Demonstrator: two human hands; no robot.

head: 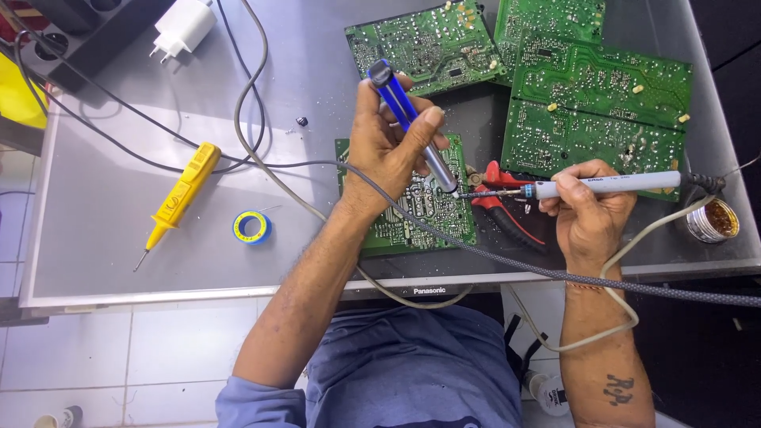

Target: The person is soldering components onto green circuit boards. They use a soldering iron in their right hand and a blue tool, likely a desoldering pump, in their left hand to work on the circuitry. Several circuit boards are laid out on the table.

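Over the green circuit board, left hand grips a blue desoldering pump; right hand holds a soldering iron, tips meeting, joint apparently mid-work.

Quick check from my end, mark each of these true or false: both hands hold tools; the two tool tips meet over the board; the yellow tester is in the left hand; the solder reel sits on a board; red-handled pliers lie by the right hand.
1. Both hands hold tools. True: the left hand grips a blue desoldering pump, the right hand a soldering iron.
2. Their tips meet over the circuit board. True.
3. The yellow tester is in the left hand. False: it lies on the table, untouched.
4. The solder reel sits on a board. False: it rests on the table.
5. Red-handled pliers lie by the right hand. True.
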